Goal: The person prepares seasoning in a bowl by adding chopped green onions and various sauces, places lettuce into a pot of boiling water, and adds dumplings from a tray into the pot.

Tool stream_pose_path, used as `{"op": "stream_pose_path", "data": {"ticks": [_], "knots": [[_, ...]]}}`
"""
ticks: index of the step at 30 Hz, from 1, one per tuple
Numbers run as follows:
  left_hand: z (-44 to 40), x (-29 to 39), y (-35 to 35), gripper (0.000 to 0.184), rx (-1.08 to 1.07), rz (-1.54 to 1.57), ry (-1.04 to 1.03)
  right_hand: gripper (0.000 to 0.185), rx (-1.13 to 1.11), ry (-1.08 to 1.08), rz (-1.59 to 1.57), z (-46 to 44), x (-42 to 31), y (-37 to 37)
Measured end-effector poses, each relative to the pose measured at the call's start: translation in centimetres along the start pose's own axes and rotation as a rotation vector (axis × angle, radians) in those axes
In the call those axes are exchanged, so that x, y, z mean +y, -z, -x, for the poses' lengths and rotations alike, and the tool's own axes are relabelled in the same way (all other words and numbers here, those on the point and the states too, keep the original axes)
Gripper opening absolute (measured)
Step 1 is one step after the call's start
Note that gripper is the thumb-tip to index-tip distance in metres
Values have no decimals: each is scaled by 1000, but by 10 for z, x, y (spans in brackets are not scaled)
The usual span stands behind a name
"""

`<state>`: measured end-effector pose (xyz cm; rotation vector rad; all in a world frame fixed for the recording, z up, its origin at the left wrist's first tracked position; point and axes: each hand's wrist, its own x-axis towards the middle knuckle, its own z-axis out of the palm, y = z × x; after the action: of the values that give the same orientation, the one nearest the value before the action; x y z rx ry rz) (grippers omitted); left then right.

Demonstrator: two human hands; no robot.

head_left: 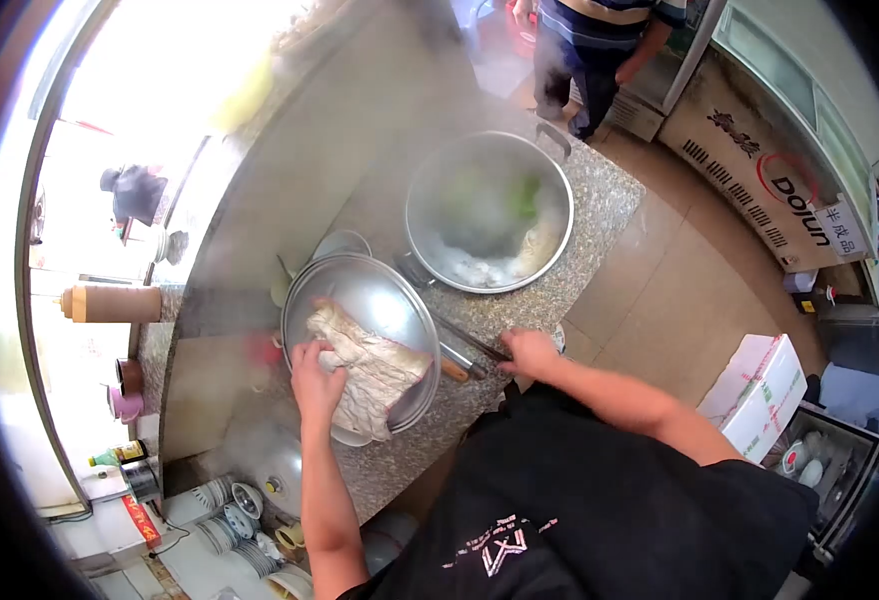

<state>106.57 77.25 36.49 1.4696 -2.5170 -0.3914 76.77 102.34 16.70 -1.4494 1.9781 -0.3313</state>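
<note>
A pale, wrinkled slab of meat (385, 370) lies in a wide metal basin (400, 290) on the speckled counter. My left hand (320, 380) has its curled fingers on the left edge of the meat, gripping it. At the counter's near edge, my right hand (532, 353) is closed around the end of a long, thin dark tool (468, 335); its kind is unclear. Beside that tool lie a wooden handle (454, 369) and a metal one, partly under the basin's rim. A large steaming pot (570, 215) stands beyond, with green leaves and pale pieces blurred by steam.
Another person (610, 40) in a striped shirt stands beyond the counter (600, 190). At right are a freezer (750, 160) and a white carton (760, 395). Stacked dishes (225, 525) sit at lower left, and a brown bottle (115, 304) on the left ledge.
</note>
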Motion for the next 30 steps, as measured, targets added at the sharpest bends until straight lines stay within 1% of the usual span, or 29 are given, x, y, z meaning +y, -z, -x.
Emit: {"op": "stream_pose_path", "data": {"ticks": [1, 3, 7, 9, 11, 13, 14, 16, 17, 19, 21, 23, 24, 26, 27, 29, 30], "knots": [[-3, 0, 0, 39, -9, -15, -7, 44, 85, -2, -40, 9, -9, -10], [-7, 2, -1, 39, -26, -37, -16, 36, 195, -7, -79, 10, -1, -36], [-23, 10, -4, 40, -72, -40, -45, 34, 241, -30, -134, 34, 21, -43], [-33, 23, -6, 40, -91, -40, -56, 30, 339, -38, -130, 57, 27, -30], [-54, 53, -15, 40, -140, -11, -137, 27, 348, -61, -132, 64, 42, -37], [-84, 83, -35, 42, -156, -18, -264, 26, 353, -24, -237, 67, 52, -37], [-100, 101, -47, 42, -160, -27, -319, 26, 361, -26, -236, 66, 55, -37], [-131, 150, -64, 43, -200, -39, -388, 26, 328, 39, -180, 59, 58, -39], [-146, 171, -76, 43, -202, -42, -400, 26, 338, 33, -185, 57, 59, -37], [-174, 208, -103, 44, -279, -32, -425, 25, 329, 51, -197, 53, 62, -29], [-191, 241, -126, 44, -294, -37, -464, 26, 334, 40, -202, 55, 68, -18], [-203, 261, -140, 44, -312, -44, -501, 26, 342, -65, -224, 63, 75, -20], [-206, 267, -145, 44, -311, -39, -501, 26, 348, -75, -236, 65, 82, -23], [-207, 276, -148, 44, -317, -36, -502, 24, 403, -23, -588, 67, 104, -36], [-204, 274, -141, 44, -320, -45, -460, 24, 401, -25, -594, 71, 112, -37], [-193, 264, -121, 44, -324, -63, -412, 18, 486, -201, -878, 85, 120, -9], [-186, 254, -107, 43, -295, -46, -401, 16, 531, -240, -1072, 91, 125, 7]]}}
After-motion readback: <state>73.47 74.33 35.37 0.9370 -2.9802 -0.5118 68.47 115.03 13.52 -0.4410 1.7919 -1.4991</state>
